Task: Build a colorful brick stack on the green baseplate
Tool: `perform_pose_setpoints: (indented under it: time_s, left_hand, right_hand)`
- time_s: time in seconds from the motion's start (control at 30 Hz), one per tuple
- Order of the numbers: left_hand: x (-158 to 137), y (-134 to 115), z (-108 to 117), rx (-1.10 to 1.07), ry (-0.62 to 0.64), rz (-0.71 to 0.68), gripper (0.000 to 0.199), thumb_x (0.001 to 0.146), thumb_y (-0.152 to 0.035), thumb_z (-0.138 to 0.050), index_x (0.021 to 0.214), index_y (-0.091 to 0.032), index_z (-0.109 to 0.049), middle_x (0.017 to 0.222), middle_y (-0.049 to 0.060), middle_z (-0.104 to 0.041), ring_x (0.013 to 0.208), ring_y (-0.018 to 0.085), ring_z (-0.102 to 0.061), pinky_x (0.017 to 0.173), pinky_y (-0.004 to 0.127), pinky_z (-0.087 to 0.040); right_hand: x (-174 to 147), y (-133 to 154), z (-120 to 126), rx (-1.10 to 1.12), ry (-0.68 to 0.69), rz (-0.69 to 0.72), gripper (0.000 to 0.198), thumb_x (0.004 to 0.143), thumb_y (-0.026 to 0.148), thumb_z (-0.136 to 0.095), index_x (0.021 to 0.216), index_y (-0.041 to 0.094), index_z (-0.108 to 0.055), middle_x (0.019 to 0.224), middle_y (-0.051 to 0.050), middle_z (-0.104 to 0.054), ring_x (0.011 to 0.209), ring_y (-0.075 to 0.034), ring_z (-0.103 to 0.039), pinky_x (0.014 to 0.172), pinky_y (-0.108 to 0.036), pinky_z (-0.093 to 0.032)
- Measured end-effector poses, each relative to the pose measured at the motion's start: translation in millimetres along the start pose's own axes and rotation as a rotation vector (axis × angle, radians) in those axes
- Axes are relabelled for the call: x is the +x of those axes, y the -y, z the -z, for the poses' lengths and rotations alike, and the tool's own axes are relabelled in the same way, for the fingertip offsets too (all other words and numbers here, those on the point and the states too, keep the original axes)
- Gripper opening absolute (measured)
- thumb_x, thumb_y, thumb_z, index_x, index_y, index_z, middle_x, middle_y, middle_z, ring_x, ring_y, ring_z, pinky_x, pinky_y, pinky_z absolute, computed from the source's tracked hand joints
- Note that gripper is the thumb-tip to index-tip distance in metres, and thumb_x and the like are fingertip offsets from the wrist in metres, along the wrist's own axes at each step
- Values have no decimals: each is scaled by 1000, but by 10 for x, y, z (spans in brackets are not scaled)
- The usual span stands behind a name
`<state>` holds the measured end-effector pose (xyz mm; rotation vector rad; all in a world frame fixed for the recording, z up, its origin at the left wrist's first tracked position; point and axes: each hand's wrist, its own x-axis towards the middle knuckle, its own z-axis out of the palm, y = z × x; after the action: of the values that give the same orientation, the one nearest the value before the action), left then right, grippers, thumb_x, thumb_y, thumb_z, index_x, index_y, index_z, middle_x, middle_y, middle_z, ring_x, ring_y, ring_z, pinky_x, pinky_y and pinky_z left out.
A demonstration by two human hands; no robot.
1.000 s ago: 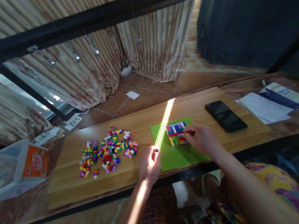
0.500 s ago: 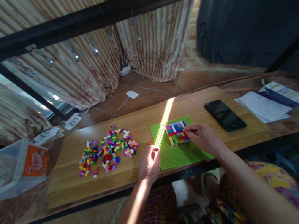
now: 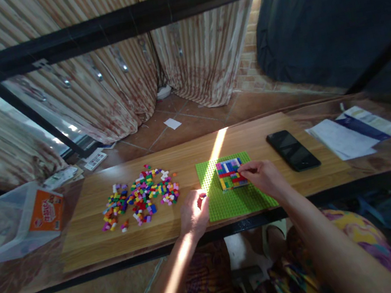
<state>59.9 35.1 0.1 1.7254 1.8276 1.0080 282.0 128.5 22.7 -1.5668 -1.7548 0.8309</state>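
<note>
A green studded baseplate lies on the wooden board, with a block of many-coloured toy bricks built up on it. My right hand is at that block's right edge, thumb and fingertips pinched together and touching it; whatever is between them is hidden. By the baseplate's left edge, my left hand is held with curled fingers, the thumb and forefinger close together. A small reddish spot shows between them, too small to name. Left of it, loose toy bricks of many colours lie spread in a pile.
A black phone lies right of the baseplate, and papers are further right. At the far left, a clear plastic tub with an orange label lies on its side. The wooden board rests on a dark-framed table. A sunlight strip crosses the baseplate.
My right fingers have shifted very slightly at the block's right edge and look closer together. The left hand and the loose bricks stay in place.
</note>
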Motion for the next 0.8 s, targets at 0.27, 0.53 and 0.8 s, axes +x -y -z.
perform_pose_setpoints:
  time_s: [0.27, 0.53, 0.8]
  left_hand:
    - [16, -1, 41, -57, -38, -5, 14, 86, -29, -57, 90, -19, -66, 87, 3, -68, 77, 14, -62, 74, 28, -49]
    - [127, -215, -28, -323, -58, 61, 19, 82, -27, -61, 97, -19, -70, 89, 3, -71, 78, 13, -64, 72, 25, -50]
    - [270, -488, -66, -233, -63, -47, 17, 83, -22, -59, 97, -21, -68, 84, 0, -68, 73, 11, -62, 70, 22, -50]
  right_hand:
    - [-7, 31, 11, -25, -6, 40, 16, 74, 23, -61, 77, 20, -76, 80, -4, -76, 73, -19, -70, 67, -26, -51]
    - [-14, 14, 14, 202, -134, -20, 19, 76, 29, -59, 81, 19, -75, 80, -5, -75, 73, -19, -69, 69, -28, -53]
    - [-78, 148, 172, 213, -146, 61, 21, 79, 28, -56, 81, 19, -74, 80, -4, -75, 74, -17, -68, 72, -28, -51]
